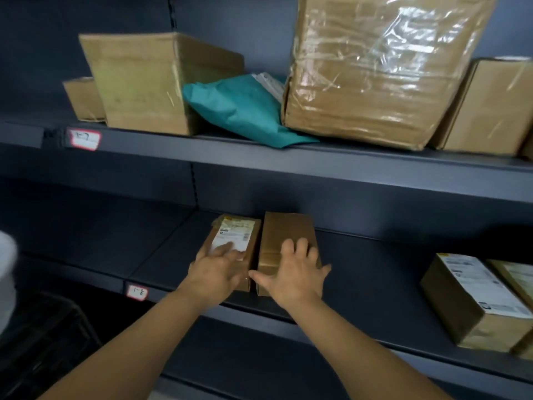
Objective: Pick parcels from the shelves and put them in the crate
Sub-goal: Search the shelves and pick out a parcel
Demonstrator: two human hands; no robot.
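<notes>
**Checker:** Item in hand?

**Clerk:** Two small cardboard parcels on the lower shelf (375,269), behind tag 1-8 (137,292). They stand side by side, touching, close to the front edge. The labelled parcel (235,235) is under the person's left hand (215,272) and the plain parcel (284,229) under the right hand (297,275). Both hands lie flat on the tops with fingers straight and spread, clasping nothing yet.

**Checker:** Handling note?

**Clerk:** Judged best to wrap the fingers over each parcel's outer side and press the pair together. Then slide them to the shelf lip before lifting, label kept upward. The crate is not confirmed; a dark frame (43,342) low on the left may be it.

**Checker:** Count?

**Clerk:**
- **Lower shelf:** four cardboard parcels, two at the hands and two far right, one of those cut by the frame edge.
- **Upper shelf (259,160):** four cardboard boxes, among them one large taped box (375,70). Also one teal mailer bag (239,111), with one pale mailer (269,82) behind it.
- **Shelf tags:** two.
</notes>
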